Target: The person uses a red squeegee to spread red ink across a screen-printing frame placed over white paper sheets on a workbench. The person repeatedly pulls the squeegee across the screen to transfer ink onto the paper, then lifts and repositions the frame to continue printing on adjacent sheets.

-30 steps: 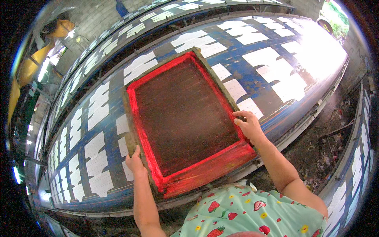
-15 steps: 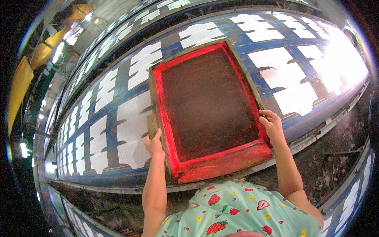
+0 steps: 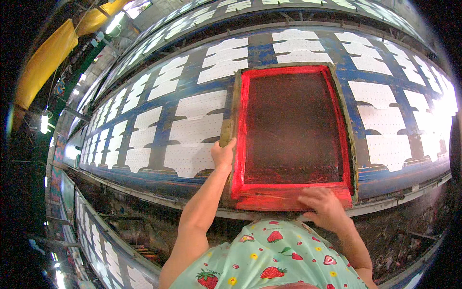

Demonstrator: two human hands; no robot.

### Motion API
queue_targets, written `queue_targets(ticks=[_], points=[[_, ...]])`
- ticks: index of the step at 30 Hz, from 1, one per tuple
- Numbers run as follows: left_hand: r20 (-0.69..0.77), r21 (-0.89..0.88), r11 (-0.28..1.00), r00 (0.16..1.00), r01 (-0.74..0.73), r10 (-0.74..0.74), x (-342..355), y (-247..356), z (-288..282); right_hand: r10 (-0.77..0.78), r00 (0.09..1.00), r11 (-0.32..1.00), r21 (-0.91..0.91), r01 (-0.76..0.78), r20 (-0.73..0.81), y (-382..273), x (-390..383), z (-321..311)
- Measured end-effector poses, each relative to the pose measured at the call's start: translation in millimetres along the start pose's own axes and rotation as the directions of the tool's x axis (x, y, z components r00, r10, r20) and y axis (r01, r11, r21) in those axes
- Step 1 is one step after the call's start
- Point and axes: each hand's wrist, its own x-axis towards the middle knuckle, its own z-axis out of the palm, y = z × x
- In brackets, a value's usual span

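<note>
A screen-printing frame [image 3: 293, 130] with a dark mesh and red-smeared inner borders lies on the long table, its near end by the table's front edge. My left hand [image 3: 223, 153] is closed round the frame's left side bar, thumb pointing up along it. Over the red near end of the frame is my right hand [image 3: 327, 208], slightly blurred. Its fingers are apart and hold nothing; whether they touch the red surface I cannot tell. White cut fabric pieces [image 3: 195, 130] with small dots lie in rows on both sides of the frame.
The long blue-and-grey printing table [image 3: 159, 130] carries more white pieces [image 3: 385, 130] to the right. A metal rail [image 3: 399, 196] runs along its front edge. Behind it stands another table with white pieces [image 3: 240, 6]. Yellow cloth [image 3: 45, 62] hangs at the far left.
My right hand has let go of the frame's right side and moved left to its near end. The frame now sits straighter and farther right in view. My left hand still grips the left bar.
</note>
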Motion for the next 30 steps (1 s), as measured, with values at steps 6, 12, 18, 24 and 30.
queue_targets(ticks=[6,12,18,24,30], points=[[-0.011,0.153,0.986,0.997,-0.074,0.076,3.7,-8.0,-2.1,-0.016,1.000,0.968,-0.251,0.016,0.002,-34.0,29.1,18.3],[-0.027,0.193,0.975,0.992,-0.112,0.119,1.4,-3.8,-6.8,0.270,0.944,0.895,-0.411,-0.173,0.190,-51.5,76.5,30.9],[-0.020,0.015,0.980,0.980,-0.198,0.198,2.5,-9.1,-2.8,0.308,0.923,0.908,-0.361,-0.213,0.229,-58.7,74.2,17.0],[0.016,-0.145,0.978,0.988,-0.152,0.156,0.9,-8.9,-7.0,0.212,0.975,0.912,-0.371,-0.174,0.062,-73.4,57.3,54.9],[0.036,-0.216,0.972,0.994,-0.089,0.099,3.6,-13.8,-4.9,0.112,0.993,0.891,-0.438,-0.117,-0.039,-63.4,64.4,72.4]])
